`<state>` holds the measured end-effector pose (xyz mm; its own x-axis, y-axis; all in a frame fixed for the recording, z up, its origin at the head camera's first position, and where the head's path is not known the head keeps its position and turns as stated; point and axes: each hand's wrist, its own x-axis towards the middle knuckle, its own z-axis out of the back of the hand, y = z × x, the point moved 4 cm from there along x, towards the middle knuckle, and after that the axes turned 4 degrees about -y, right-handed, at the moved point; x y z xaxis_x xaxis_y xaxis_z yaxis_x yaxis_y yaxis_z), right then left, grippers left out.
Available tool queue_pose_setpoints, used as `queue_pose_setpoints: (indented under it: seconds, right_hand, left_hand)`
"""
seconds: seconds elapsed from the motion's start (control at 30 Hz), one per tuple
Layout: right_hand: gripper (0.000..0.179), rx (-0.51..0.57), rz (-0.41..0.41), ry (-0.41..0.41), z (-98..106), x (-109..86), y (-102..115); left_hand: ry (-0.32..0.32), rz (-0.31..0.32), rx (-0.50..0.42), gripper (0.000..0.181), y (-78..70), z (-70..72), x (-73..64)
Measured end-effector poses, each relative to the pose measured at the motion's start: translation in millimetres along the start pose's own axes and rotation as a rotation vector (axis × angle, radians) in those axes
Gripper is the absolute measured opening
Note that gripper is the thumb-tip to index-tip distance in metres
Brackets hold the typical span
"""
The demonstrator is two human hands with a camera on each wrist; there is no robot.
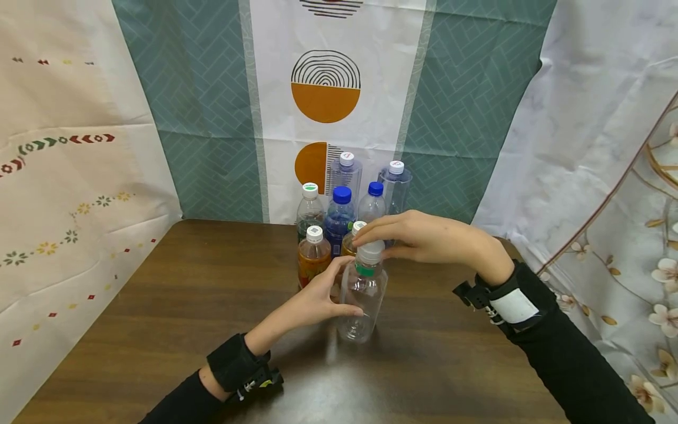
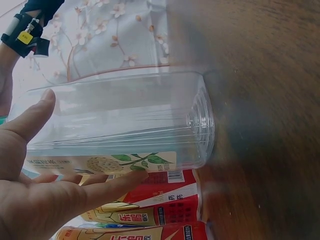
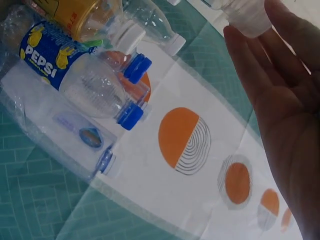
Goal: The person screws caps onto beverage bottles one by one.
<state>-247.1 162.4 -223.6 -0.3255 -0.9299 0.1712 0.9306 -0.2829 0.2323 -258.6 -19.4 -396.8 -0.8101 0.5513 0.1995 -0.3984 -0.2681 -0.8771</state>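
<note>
A large clear plastic bottle [image 1: 364, 301] stands on the table in front of a group of other bottles. Its cap [image 1: 371, 252] is whitish and translucent, with a green ring below it on the neck. Around the bottle's body, my left hand [image 1: 318, 299] grips with the thumb on the near side; the left wrist view shows the fingers along a printed label [image 2: 100, 164]. My right hand [image 1: 431, 237] reaches in from the right and holds the cap between thumb and fingers, as the right wrist view also shows.
Close behind stand an orange-filled bottle [image 1: 314, 259], a green-capped bottle [image 1: 309, 206], blue-capped bottles including a Pepsi bottle [image 3: 75, 70], and tall clear bottles [image 1: 345, 175] at the back. The wooden table [image 1: 212, 277] ends at a hanging patterned cloth [image 1: 212, 118].
</note>
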Motion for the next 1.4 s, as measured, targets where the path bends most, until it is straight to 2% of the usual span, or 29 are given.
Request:
queue_pose_setpoints:
  seconds: [0.23,0.6,0.83,1.17,1.4]
  right_hand:
    - [0.043,-0.013,-0.033,-0.041,-3,0.3,1]
    - [0.043,-0.047,-0.015,-0.114,-7,-1.5,3]
    - [0.043,-0.030,-0.019,-0.134,-10,-3.7,2]
    - [0.047,0.005,-0.066,-0.130,-11,-8.4,-1]
    - [0.045,-0.063,-0.073,-0.141,-12,-10.5,6]
  left_hand:
    - [-0.017,-0.010,0.015,0.094,-0.4,1.8,-1.9]
    - [-0.035,-0.031,0.043,0.092,-3.8,1.4,-2.1]
    - [-0.035,-0.010,0.039,0.092,-4.3,0.2,-4.2]
    - [-0.023,-0.005,0.051,0.093,-5.4,-2.0,-4.0]
    - [-0.006,-0.014,0.032,0.093,-4.5,-2.7,-2.3]
